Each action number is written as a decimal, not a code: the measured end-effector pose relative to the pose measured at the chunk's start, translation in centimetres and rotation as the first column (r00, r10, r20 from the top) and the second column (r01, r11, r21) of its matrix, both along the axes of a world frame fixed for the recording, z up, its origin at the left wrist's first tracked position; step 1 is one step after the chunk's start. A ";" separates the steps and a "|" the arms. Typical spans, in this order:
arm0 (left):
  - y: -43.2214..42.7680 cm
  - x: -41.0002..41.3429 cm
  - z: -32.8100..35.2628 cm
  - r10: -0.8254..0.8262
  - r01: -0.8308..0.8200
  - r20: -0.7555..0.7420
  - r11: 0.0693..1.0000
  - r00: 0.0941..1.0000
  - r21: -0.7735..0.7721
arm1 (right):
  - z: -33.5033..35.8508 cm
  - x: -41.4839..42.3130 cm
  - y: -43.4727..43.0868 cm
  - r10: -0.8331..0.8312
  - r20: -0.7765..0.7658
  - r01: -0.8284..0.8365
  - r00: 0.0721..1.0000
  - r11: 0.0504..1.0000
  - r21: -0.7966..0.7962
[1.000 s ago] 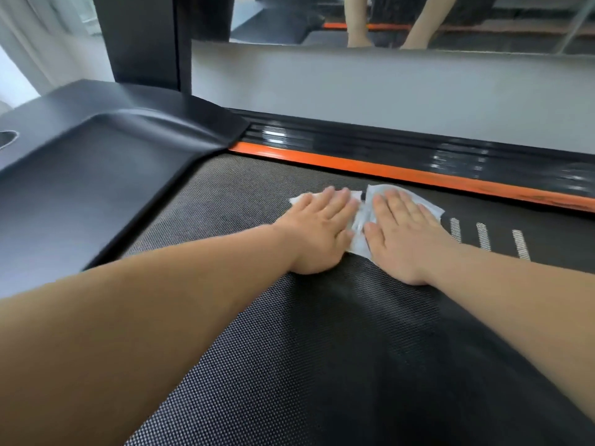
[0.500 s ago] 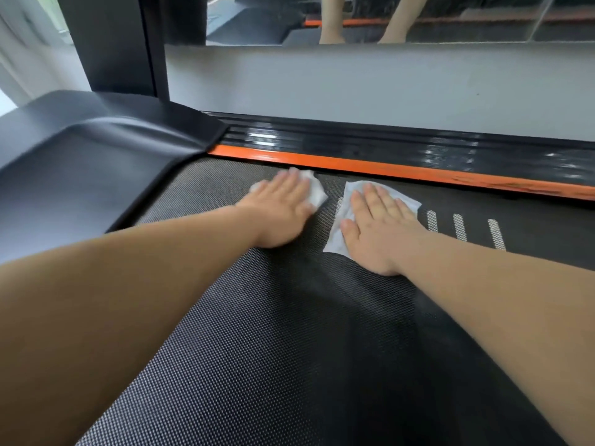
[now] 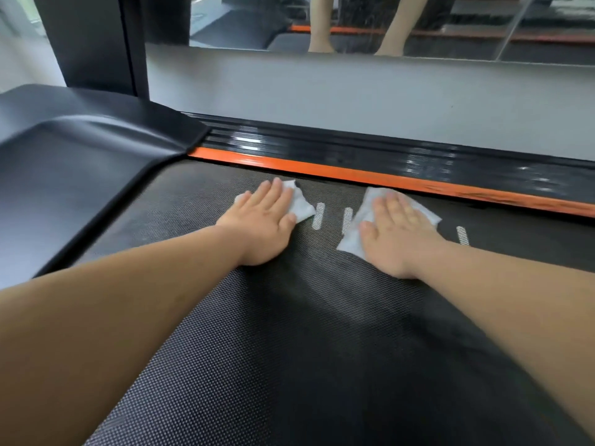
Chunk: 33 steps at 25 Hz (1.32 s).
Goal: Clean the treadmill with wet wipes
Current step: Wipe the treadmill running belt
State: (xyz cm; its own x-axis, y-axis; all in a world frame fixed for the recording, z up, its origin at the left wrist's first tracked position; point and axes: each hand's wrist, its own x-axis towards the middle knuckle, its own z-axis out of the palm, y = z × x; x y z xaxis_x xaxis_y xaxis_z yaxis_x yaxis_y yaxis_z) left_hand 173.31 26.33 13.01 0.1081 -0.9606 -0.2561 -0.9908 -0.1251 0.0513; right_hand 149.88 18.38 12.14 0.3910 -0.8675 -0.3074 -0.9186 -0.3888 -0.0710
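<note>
The left hand (image 3: 260, 223) lies flat, fingers straight, pressing a crumpled white wet wipe (image 3: 302, 206) onto the black textured treadmill belt (image 3: 289, 349). It has slid leftward, away from its partner. The right hand (image 3: 396, 230), likewise flat on a second white wipe (image 3: 355, 226) near the orange side strip (image 3: 322, 169), has slid rightward. Coverage of the belt looks to be widening.

Wall: a plain grey wall band (image 3: 354, 98) runs straight across in front of me.
Mirror: a glass mirror strip (image 3: 483, 33) sits directly above it, reflecting two bare lower legs (image 3: 318, 27).
Upper left: a pale blurred patch (image 3: 19, 43); I cannot tell what it is.
</note>
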 end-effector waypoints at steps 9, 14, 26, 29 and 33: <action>1.5 -8.7 -0.4 -0.384 0.384 0.021 0.921 0.923 -0.058 | -0.3 -4.0 -1.5 -0.189 -0.038 0.188 0.981 0.982 -0.033; -0.7 -6.7 -0.5 0.028 -0.027 0.054 0.999 0.998 -0.017 | -0.7 -4.5 -1.5 -0.183 -0.016 0.183 0.983 0.983 -0.028; 7.4 -16.1 -0.1 0.064 -0.063 -0.025 0.997 0.998 0.051 | -0.5 -9.4 10.7 0.069 0.086 -0.068 0.994 0.998 -0.019; 12.1 -19.1 0.7 -0.167 0.171 -0.058 0.981 0.984 0.092 | 0.0 -11.6 13.4 0.166 0.052 -0.167 0.985 0.986 0.017; 11.3 -17.8 1.6 -0.164 0.170 -0.067 0.980 0.984 0.100 | 0.3 -12.9 14.0 0.196 0.048 -0.199 0.979 0.979 0.053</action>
